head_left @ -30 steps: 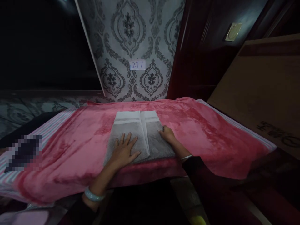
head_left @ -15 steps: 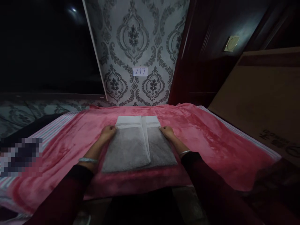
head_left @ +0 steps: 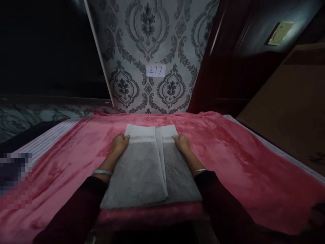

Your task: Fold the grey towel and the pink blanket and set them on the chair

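Observation:
A folded grey towel (head_left: 144, 169) with a white band at its far end lies on a pink fleece blanket (head_left: 228, 152). One flap lies over the other along a lengthwise seam. My left hand (head_left: 119, 143) grips the towel's far left edge with curled fingers. My right hand (head_left: 181, 142) grips the far right edge the same way. Both wrists wear thin bangles, and dark red sleeves cover my forearms.
Patterned grey wallpaper with a small label reading 277 (head_left: 155, 70) rises behind the blanket. A dark wooden door (head_left: 228, 67) stands to the right, with a brown cardboard panel (head_left: 286, 112) beside it. A striped sheet (head_left: 48, 139) shows at the left.
My left hand lifted off the towel's near left flap and moved up to its far left edge. The view has come closer to the towel. My right hand stayed at the right edge.

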Available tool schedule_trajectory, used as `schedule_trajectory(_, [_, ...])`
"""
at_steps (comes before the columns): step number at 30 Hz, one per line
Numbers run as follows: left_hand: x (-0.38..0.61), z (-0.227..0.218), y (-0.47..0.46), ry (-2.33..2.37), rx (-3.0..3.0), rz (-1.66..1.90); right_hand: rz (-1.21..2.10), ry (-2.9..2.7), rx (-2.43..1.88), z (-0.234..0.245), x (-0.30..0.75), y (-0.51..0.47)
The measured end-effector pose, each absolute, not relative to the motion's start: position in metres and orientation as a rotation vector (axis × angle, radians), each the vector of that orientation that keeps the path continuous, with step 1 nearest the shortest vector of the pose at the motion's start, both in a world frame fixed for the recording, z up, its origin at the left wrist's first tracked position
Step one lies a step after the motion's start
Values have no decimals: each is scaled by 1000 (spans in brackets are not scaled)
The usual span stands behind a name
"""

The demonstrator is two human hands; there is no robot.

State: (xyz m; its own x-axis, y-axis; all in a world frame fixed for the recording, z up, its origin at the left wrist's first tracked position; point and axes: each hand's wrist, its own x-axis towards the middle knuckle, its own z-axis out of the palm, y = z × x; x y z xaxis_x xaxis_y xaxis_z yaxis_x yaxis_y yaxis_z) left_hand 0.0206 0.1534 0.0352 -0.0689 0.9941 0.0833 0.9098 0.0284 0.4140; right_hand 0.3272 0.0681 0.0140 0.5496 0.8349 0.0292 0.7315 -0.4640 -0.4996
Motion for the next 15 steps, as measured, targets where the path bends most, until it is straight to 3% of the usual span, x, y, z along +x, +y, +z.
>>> schedule_trajectory(8, [22, 36, 149, 2168, 2051, 483, 242, -1280, -2292, 7, 333, 66])
schedule_trajectory(15, [10, 38, 160, 1921, 2081, 535, 276, -1315, -2306, 14, 340, 82])
